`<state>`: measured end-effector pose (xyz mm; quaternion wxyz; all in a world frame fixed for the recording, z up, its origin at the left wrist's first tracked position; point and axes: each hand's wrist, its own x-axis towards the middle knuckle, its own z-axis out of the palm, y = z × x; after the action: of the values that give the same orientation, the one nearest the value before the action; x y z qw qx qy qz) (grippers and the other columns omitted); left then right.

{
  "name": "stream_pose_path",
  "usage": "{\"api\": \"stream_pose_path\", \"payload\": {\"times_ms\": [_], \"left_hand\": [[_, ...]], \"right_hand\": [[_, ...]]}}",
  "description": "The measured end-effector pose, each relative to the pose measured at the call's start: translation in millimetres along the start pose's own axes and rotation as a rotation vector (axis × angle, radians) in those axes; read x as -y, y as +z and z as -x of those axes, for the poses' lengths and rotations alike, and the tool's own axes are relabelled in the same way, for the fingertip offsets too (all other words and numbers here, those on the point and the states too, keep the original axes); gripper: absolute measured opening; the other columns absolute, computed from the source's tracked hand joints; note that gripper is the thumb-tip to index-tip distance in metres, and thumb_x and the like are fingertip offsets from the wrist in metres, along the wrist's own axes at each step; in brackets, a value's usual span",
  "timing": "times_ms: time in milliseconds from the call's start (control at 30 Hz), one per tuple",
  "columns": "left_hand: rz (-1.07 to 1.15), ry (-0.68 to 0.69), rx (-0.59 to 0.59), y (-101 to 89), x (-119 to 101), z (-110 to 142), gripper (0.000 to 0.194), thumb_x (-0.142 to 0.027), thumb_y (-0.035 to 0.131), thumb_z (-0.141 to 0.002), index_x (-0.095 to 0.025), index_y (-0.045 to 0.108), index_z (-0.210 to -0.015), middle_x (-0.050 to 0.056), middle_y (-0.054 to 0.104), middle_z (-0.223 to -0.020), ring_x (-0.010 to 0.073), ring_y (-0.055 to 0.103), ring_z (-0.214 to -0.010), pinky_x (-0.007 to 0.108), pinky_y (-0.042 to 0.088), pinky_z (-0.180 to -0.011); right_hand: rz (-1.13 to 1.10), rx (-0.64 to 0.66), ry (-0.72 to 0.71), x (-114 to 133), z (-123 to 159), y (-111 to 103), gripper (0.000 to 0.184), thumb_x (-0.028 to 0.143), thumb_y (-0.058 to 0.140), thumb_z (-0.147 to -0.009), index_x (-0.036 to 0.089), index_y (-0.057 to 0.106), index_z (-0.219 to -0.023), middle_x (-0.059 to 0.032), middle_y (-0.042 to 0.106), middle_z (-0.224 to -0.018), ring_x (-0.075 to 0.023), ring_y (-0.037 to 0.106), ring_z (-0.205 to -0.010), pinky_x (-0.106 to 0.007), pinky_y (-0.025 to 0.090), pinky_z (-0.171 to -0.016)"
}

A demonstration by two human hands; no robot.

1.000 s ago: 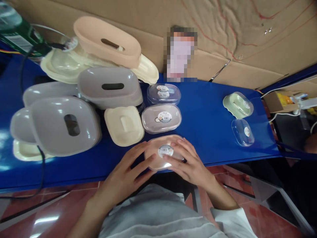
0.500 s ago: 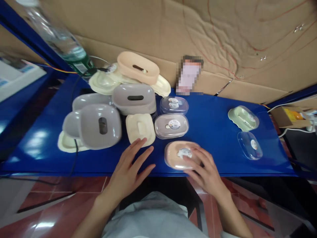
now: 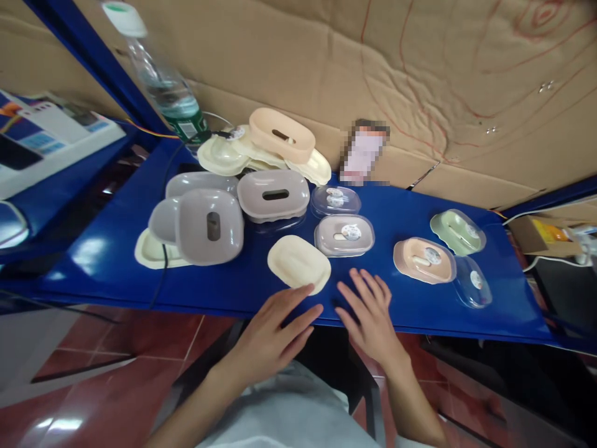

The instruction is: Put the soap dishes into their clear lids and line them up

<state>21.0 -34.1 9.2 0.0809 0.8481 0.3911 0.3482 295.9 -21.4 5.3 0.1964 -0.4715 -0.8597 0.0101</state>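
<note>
My left hand is open with fingers stretched, its fingertips at the near edge of a cream soap-dish base lying on the blue table. My right hand is open too, fingers spread flat over the table just right of that cream piece, holding nothing. A pink soap box with a clear lid sits to the right, apart from both hands. Beyond my hands lies a grey soap box with a clear lid.
A pile of grey, cream and pink dish parts fills the left of the table. A clear lid stack, a green soap box and a loose clear lid lie further off. A water bottle stands at the back left before cardboard.
The pink soap box now lies far to the right, released by my right hand. The cream base has come nearer, out of the pile. Both hands are free at the table's front edge.
</note>
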Motion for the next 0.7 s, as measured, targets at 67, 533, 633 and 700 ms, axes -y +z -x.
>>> {"api": "stream_pose_path", "payload": {"times_ms": [67, 533, 633, 700], "left_hand": [[-0.049, -0.033, -0.114, -7.0, 7, 5, 0.038, -0.007, 0.066, -0.1, -0.023, 0.069, -0.135, 0.015, 0.068, -0.143, 0.0268, 0.066, -0.136, 0.046, 0.058, -0.113], [-0.51, -0.492, -0.336, -41.8, 74, 16, 0.06, -0.027, 0.085, -0.093, -0.029, 0.064, -0.149, 0.017, 0.047, -0.168, 0.0463, 0.052, -0.15, 0.069, 0.05, -0.114], [-0.461, -0.474, -0.366, -43.5, 77, 11, 0.038, -0.028, 0.084, -0.093, -0.03, 0.073, -0.13, 0.014, 0.052, -0.164, 0.0435, 0.053, -0.148, 0.069, 0.046, -0.117], [-0.325, -0.437, -0.395, -48.6, 76, 10, 0.034, -0.032, 0.087, -0.09, -0.029, 0.074, -0.121, 0.013, 0.059, -0.155, 0.0407, 0.056, -0.145, 0.067, 0.046, -0.118]], "right_hand": [[-0.032, 0.036, -0.056, 13, -12, 5, 0.054, 0.024, 0.062, -0.11, 0.03, 0.052, -0.163, -0.009, 0.048, -0.173, -0.0306, 0.04, -0.163, -0.057, 0.032, -0.132], [-0.176, 0.042, -0.047, 22, -24, 14, 0.067, -0.007, 0.048, -0.098, 0.032, 0.067, -0.149, -0.0092, 0.061, -0.161, -0.0284, 0.052, -0.154, -0.058, 0.048, -0.122], [-0.235, 0.027, -0.028, 22, -24, 14, 0.066, -0.008, 0.048, -0.095, 0.03, 0.069, -0.145, -0.0098, 0.063, -0.158, -0.0286, 0.053, -0.154, -0.058, 0.052, -0.12], [-0.29, 0.037, -0.019, 22, -25, 14, 0.068, -0.01, 0.045, -0.092, 0.028, 0.07, -0.143, -0.0092, 0.064, -0.157, -0.0275, 0.052, -0.155, -0.056, 0.054, -0.121]]}}
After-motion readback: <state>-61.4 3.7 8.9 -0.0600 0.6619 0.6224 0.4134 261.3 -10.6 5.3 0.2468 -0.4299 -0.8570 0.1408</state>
